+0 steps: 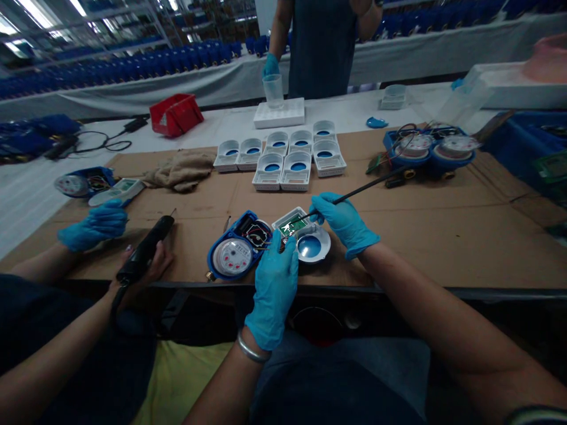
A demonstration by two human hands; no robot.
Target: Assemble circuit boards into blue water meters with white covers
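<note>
Circuit board [294, 226], just beyond fingers of left hand [274, 286] (grip unclear) — right hand [346, 224], pinching black rod [372, 185]

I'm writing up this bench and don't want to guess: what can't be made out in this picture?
All in the head view:
- What, if anything, lies between the fingertips of the left hand: hidden by its own fingers.
- Whether the tip of the black rod touches the green board: too small and blurred.
- Print on the meter dial: too small.
- Head of the standing person: cut off by the top edge.
</note>
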